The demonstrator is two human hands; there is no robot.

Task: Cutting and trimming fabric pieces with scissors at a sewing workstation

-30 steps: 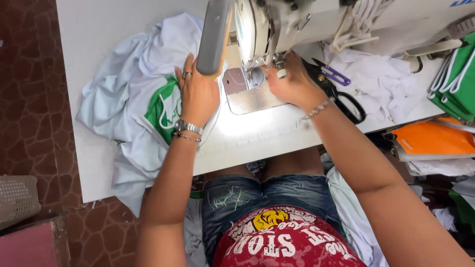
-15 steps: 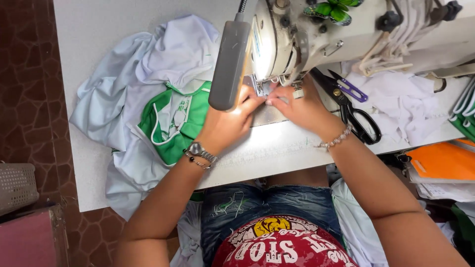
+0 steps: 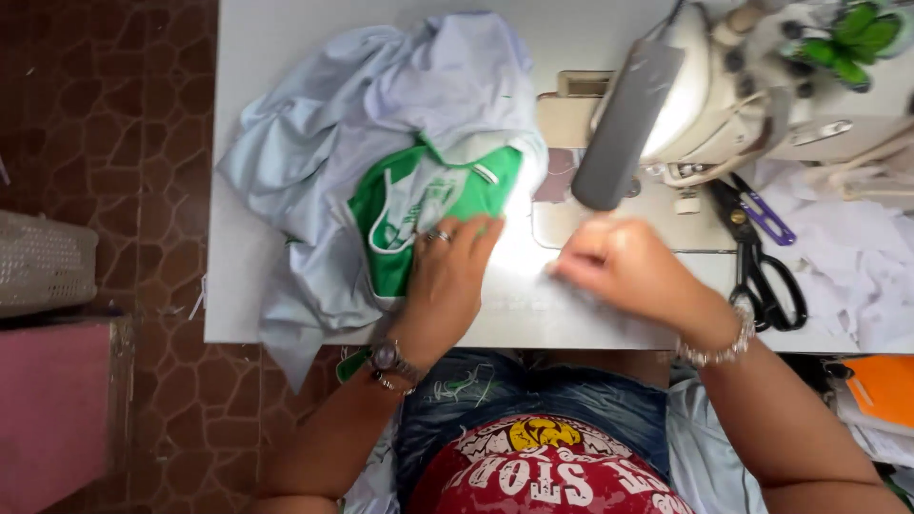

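- Pressing flat, fingers spread, the left hand [image 3: 447, 276] holds down the green-and-white garment [image 3: 419, 205] on the table [image 3: 286, 57].
- Right hand [image 3: 624, 266] is blurred; grip unclear.
- Black scissors [image 3: 762, 262] lie just right of it.

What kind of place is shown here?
Probably a sewing workshop: a sewing machine on a white table, scissors beside it, and a pale garment under the left hand.

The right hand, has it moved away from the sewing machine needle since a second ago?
Yes. The right hand has pulled back toward the person, off the needle plate of the sewing machine, onto the table.
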